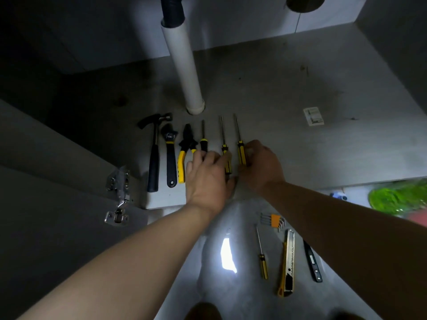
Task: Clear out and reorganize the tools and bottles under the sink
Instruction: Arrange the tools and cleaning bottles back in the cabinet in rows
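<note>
On the cabinet floor [288, 100] under the sink lie tools in a row: a hammer [153, 158], an adjustable wrench [170, 155], yellow-handled pliers [184, 153] and three yellow-and-black screwdrivers. My left hand [208, 176] lies over the handle of the left screwdriver [203, 137], and its fingers reach the middle screwdriver [223, 139]. My right hand [261, 165] grips the handle of the right screwdriver [240, 146], whose shaft points to the back. Whether the left hand grips anything is hidden.
A white drain pipe [184, 65] stands just behind the row. A paper label [313, 116] lies at the right. On the floor in front lie a hex key set [273, 221], a thin screwdriver [262, 257], a utility knife [287, 266] and a dark tool [312, 262]. A door hinge [119, 192] is at the left.
</note>
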### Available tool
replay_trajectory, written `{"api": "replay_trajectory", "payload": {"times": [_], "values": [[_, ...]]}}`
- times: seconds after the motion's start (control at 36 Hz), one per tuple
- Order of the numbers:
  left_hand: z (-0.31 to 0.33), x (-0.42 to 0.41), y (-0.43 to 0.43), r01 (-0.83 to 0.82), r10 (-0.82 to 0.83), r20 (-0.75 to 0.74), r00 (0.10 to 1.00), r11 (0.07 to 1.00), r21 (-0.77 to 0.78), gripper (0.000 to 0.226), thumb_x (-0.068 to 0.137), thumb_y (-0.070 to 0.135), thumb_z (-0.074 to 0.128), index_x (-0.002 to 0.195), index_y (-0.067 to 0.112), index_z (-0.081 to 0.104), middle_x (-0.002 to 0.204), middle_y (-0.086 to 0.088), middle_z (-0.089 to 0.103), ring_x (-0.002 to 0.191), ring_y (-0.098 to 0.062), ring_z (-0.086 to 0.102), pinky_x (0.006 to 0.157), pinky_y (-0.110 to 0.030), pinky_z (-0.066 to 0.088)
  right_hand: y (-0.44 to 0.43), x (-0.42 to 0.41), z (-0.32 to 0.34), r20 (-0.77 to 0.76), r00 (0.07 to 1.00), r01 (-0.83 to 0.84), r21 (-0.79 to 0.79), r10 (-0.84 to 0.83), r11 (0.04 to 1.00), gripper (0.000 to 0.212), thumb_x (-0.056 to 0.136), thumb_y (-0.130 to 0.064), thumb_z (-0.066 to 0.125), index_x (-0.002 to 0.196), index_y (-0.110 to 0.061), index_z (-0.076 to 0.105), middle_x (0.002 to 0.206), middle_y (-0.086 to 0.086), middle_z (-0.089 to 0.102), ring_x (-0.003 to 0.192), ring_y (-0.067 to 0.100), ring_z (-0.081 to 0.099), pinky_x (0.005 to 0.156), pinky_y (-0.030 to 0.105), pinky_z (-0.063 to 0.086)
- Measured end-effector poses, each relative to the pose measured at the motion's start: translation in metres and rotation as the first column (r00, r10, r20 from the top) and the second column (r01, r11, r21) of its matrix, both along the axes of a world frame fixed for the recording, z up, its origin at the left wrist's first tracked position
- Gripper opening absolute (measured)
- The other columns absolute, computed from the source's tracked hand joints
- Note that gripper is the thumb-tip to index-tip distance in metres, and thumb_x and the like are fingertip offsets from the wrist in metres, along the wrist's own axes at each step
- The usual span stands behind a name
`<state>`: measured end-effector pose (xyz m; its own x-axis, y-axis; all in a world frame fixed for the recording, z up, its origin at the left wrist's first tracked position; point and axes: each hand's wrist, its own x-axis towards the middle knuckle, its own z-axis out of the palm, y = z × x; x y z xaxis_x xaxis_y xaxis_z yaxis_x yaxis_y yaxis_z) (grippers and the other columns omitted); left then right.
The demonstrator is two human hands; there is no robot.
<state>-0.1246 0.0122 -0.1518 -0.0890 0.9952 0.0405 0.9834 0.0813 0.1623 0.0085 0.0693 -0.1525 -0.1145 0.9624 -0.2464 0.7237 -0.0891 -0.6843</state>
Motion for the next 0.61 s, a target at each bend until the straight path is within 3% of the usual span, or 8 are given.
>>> {"api": "replay_trajectory", "payload": {"times": [0.19, 0.39, 0.53, 0.61], "values": [[-0.001, -0.005, -0.002, -0.025, 0.025, 0.015, 1.000, 0.999, -0.023, 0.050, 0.094, 0.036, 0.061, 0.143, 0.033, 0.053, 0.130, 0.009, 0.061, 0.135, -0.026, 0.037, 0.104, -0.037, 0.033, -0.011, -0.007, -0.006, 0.008, 0.999, -0.035, 0.102, 0.034, 0.994, 0.042, 0.083, -0.012, 0.065, 0.124, -0.015, 0.061, 0.114, 0.015, 0.054, 0.097, 0.036, 0.060, 0.083, 0.035, 0.049], [0.001, -0.004, -0.002, -0.069, 0.067, -0.058, 0.996, 0.997, -0.020, 0.038, 0.095, 0.036, 0.059, 0.132, 0.026, 0.057, 0.121, 0.005, 0.063, 0.126, -0.026, 0.040, 0.098, -0.036, 0.033, -0.009, -0.018, -0.010, 0.042, 0.996, -0.088, 0.107, 0.084, 0.990, 0.040, 0.084, -0.012, 0.059, 0.124, -0.016, 0.063, 0.117, 0.014, 0.061, 0.107, 0.031, 0.056, 0.087, 0.030, 0.043], [-0.003, -0.004, -0.003, -0.040, 0.036, -0.123, 0.992, 0.999, -0.027, 0.057, 0.096, 0.029, 0.054, 0.150, 0.019, 0.041, 0.128, 0.001, 0.059, 0.128, -0.028, 0.039, 0.099, -0.037, 0.031, -0.011, -0.022, -0.012, 0.011, 0.997, -0.074, 0.146, 0.073, 0.987, 0.038, 0.085, -0.012, 0.060, 0.123, -0.015, 0.064, 0.112, 0.016, 0.063, 0.104, 0.032, 0.057, 0.086, 0.032, 0.043], [-0.001, -0.006, 0.000, -0.045, 0.042, -0.119, 0.992, 0.999, -0.022, 0.061, 0.096, 0.035, 0.056, 0.153, 0.028, 0.037, 0.125, 0.003, 0.059, 0.126, -0.027, 0.040, 0.099, -0.037, 0.030, -0.013, -0.022, -0.012, -0.029, 0.998, -0.047, 0.161, 0.052, 0.986, 0.039, 0.084, -0.010, 0.061, 0.122, -0.014, 0.064, 0.107, 0.016, 0.060, 0.098, 0.034, 0.061, 0.085, 0.032, 0.045]]}}
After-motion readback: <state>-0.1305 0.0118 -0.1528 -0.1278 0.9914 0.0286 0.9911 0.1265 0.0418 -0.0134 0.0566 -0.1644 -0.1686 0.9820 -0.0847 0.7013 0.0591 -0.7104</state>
